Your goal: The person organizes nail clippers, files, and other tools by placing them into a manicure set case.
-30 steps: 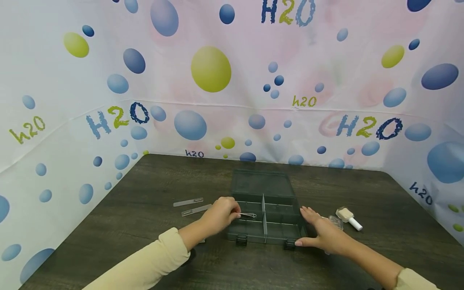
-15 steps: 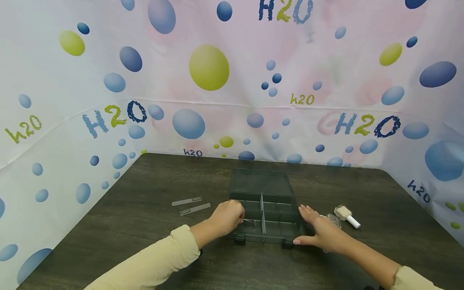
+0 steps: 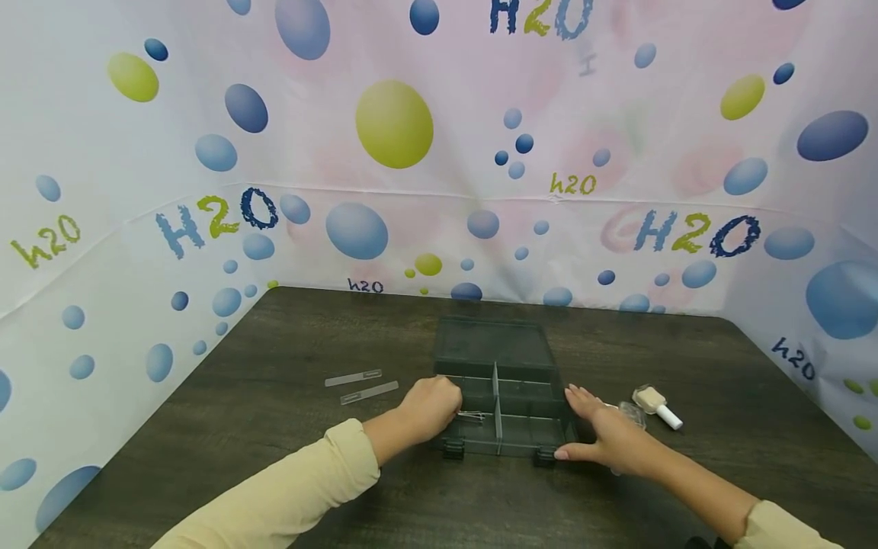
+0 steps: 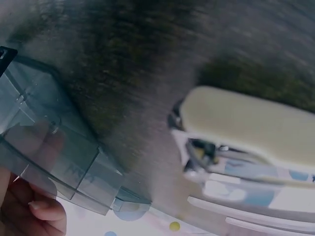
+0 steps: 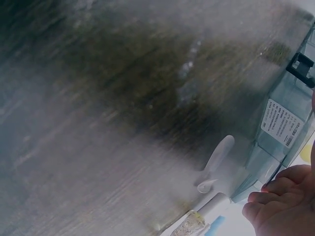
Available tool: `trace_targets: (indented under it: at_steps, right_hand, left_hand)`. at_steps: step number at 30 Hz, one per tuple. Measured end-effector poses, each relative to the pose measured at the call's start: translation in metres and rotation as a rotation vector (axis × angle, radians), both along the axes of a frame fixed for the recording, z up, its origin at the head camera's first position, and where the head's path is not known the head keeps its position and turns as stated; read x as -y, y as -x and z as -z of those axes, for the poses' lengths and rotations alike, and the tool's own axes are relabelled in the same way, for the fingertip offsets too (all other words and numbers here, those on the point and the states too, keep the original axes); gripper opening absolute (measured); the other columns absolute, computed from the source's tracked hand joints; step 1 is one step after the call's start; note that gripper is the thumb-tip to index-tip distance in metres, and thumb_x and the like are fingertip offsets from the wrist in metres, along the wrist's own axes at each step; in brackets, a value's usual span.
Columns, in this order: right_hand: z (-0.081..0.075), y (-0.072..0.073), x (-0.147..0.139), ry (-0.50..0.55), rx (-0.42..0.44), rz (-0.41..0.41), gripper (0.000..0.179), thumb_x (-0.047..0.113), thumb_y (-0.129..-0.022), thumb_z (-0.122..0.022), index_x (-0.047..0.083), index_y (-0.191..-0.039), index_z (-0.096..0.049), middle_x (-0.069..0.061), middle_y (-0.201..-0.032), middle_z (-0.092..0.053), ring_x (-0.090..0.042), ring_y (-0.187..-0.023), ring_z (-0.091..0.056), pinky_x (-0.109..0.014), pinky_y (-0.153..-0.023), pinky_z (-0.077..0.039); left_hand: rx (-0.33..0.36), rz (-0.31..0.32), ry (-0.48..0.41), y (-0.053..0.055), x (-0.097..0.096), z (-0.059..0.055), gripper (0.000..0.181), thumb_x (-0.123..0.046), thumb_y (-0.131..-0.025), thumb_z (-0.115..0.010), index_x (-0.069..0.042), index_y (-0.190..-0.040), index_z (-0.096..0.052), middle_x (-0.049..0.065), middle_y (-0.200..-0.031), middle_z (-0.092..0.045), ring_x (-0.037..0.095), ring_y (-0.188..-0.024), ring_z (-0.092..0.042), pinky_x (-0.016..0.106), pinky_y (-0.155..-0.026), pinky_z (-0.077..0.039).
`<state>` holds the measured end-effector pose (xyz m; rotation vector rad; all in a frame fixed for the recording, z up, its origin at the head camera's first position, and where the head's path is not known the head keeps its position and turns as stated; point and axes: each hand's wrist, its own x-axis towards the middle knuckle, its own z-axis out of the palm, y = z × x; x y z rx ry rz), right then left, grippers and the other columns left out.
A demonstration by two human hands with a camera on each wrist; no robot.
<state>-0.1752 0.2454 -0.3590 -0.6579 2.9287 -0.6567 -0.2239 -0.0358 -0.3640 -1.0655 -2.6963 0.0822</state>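
Note:
A dark translucent divided box (image 3: 498, 408) lies with its lid (image 3: 492, 345) folded back. My left hand (image 3: 428, 406) reaches into its left half with curled fingers, pinching a slim silvery metal tool (image 3: 472, 416) whose looped end points right. In the left wrist view, those fingertips (image 4: 44, 209) show partly through the see-through wall. My right hand (image 3: 613, 438) rests along the box's right side, fingers extended and thumb by the front right latch (image 3: 544, 456). A cream-topped nail clipper (image 4: 236, 128) appears large in the left wrist view; the arm hides it from the head view.
Two flat translucent strips (image 3: 353, 378) lie left of the box. To the right is a nail polish bottle (image 3: 648, 397) with a white cap, beside a clear plastic item (image 3: 632, 414) partly behind my right hand. A small white spatula-like piece (image 5: 216, 160) shows in the right wrist view.
My left hand has moved slightly right and lowered the silvery tool into the box's front left compartment. The right hand stays at the box's side.

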Motion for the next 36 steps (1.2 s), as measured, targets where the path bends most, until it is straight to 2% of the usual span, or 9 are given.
trace_targets:
  at_steps: [6,13,17,22,26,30,36]
  right_hand:
    - [0.000,0.000,0.000,0.007,0.006,-0.002,0.100,0.053,-0.073,-0.069,-0.015,-0.137,-0.032,-0.034,-0.143,-0.028,-0.052,-0.130,-0.029,-0.067,-0.097,-0.031]
    - [0.000,0.000,0.000,0.002,0.010,-0.002,0.101,0.054,-0.073,-0.069,-0.015,-0.136,-0.033,-0.035,-0.143,-0.028,-0.052,-0.130,-0.029,-0.068,-0.096,-0.031]
    - [-0.001,0.001,0.000,-0.013,0.007,-0.005,0.101,0.054,-0.072,-0.070,-0.016,-0.136,-0.034,-0.035,-0.142,-0.029,-0.052,-0.130,-0.029,-0.067,-0.097,-0.032]
    - [-0.003,0.002,0.001,-0.016,0.018,-0.008,0.100,0.052,-0.073,-0.070,-0.016,-0.135,-0.033,-0.036,-0.142,-0.028,-0.053,-0.130,-0.028,-0.067,-0.097,-0.031]
    - [-0.004,0.001,0.001,-0.015,0.028,-0.010,0.100,0.052,-0.073,-0.069,-0.017,-0.136,-0.033,-0.036,-0.143,-0.027,-0.053,-0.130,-0.026,-0.068,-0.097,-0.030]
    - [-0.004,0.001,0.001,-0.019,0.030,-0.011,0.100,0.053,-0.074,-0.068,-0.016,-0.136,-0.032,-0.035,-0.143,-0.026,-0.053,-0.131,-0.026,-0.068,-0.097,-0.030]
    - [-0.004,0.001,0.001,-0.020,0.035,-0.016,0.100,0.053,-0.074,-0.067,-0.016,-0.136,-0.031,-0.035,-0.144,-0.025,-0.053,-0.131,-0.025,-0.066,-0.099,-0.030]
  left_hand:
    - [0.016,0.021,-0.028,0.000,0.003,-0.004,0.020,-0.014,-0.081,-0.070,-0.017,-0.062,-0.068,-0.006,-0.065,-0.064,0.009,-0.062,-0.055,0.019,-0.048,-0.043]
    - [0.014,0.111,-0.178,-0.001,0.014,-0.012,0.005,-0.019,-0.082,-0.071,-0.015,-0.079,-0.074,-0.004,-0.078,-0.067,0.012,-0.070,-0.056,0.022,-0.062,-0.047]
    - [0.045,0.107,-0.290,-0.002,0.021,-0.017,0.011,-0.019,-0.082,-0.070,-0.011,-0.090,-0.073,0.000,-0.088,-0.067,0.015,-0.081,-0.058,0.025,-0.070,-0.051]
    - [0.136,0.077,-0.416,-0.005,0.030,-0.019,0.020,-0.018,-0.083,-0.070,-0.006,-0.099,-0.071,0.004,-0.099,-0.066,0.018,-0.093,-0.060,0.030,-0.080,-0.053]
    - [0.164,0.069,-0.460,-0.010,0.039,-0.020,0.023,-0.018,-0.084,-0.069,-0.005,-0.102,-0.070,0.005,-0.101,-0.066,0.020,-0.095,-0.060,0.033,-0.081,-0.053]
    - [0.165,0.061,-0.465,-0.014,0.050,-0.021,0.023,-0.019,-0.084,-0.069,-0.004,-0.102,-0.069,0.006,-0.101,-0.066,0.021,-0.095,-0.061,0.035,-0.081,-0.053]
    - [0.151,0.070,-0.474,-0.021,0.069,-0.015,0.022,-0.019,-0.084,-0.068,-0.004,-0.101,-0.069,0.004,-0.099,-0.066,0.020,-0.094,-0.061,0.035,-0.081,-0.053]
